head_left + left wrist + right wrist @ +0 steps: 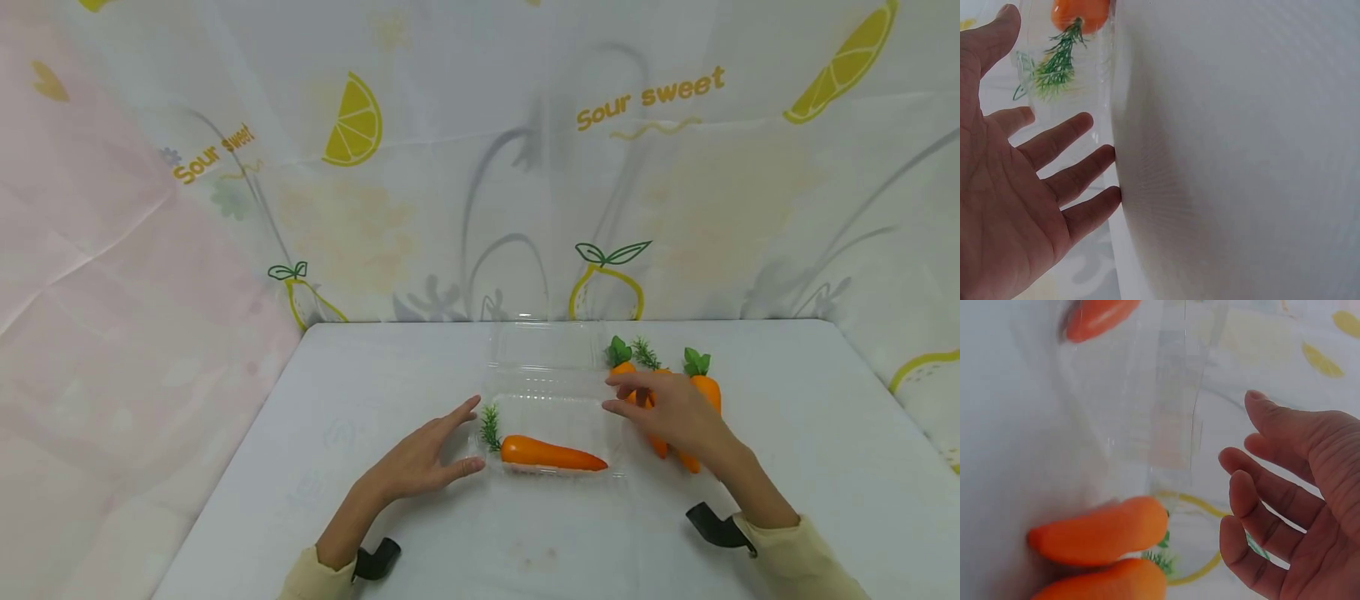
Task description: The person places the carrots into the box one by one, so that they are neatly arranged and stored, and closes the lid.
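Observation:
A toy carrot [551,453] with a feathery green top lies in a clear plastic clamshell box [558,417]. The box's lid [546,343] is folded back behind it. My left hand [420,460] is spread just left of the box, by the carrot's leafy end; in the left wrist view its palm is bare. Over the box's right side hovers my right hand [675,410], fingers loosely bent and holding nothing. Beneath and beside it lie three more toy carrots [706,393], partly hidden by the hand. Two of these carrots [1107,531] show in the right wrist view.
A white table [360,367] carries everything. Behind it hangs a cloth [465,200] printed with lemons and words, and a pink part [127,333] of it covers the left side. A black strap piece [716,527] sticks out by the right wrist, another [377,559] by the left.

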Available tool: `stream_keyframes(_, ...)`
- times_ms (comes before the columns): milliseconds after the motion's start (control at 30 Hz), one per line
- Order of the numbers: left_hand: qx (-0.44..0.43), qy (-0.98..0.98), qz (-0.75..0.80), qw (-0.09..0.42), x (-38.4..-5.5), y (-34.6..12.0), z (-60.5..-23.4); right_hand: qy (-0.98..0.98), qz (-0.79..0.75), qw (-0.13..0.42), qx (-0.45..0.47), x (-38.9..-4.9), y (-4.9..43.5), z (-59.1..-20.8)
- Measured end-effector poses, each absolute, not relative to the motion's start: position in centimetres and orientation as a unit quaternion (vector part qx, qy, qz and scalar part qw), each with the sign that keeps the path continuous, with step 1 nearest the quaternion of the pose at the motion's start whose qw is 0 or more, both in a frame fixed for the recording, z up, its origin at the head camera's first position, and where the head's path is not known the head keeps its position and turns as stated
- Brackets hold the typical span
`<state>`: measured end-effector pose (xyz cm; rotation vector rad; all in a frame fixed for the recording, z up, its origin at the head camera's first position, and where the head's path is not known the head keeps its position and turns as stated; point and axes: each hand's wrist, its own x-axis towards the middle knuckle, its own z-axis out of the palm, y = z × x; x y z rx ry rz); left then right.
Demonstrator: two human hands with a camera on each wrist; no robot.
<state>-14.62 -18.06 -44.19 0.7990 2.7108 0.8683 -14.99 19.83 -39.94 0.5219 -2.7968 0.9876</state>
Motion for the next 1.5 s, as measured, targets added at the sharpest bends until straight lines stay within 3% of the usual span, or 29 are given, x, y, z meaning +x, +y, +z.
stream_keyframes(267, 0.27, 0.912, 0.295, 0.091, -14.6, -18.1, -44.2, -0.931, 0.313, 0.134, 0.129, -14.5, 22.0, -40.2)
stream_keyframes(667, 0.273, 0.911, 0.294, 0.092, -14.8, -18.0, -44.1, -0.946, 0.282, 0.144, 0.078, -14.3, 25.2, -40.5)
stream_keyframes(1500, 0.268, 0.91, 0.299, 0.099, -14.7, -18.1, -44.1, -0.978, 0.201, 0.063, 0.008, -13.3, 28.1, -41.5)
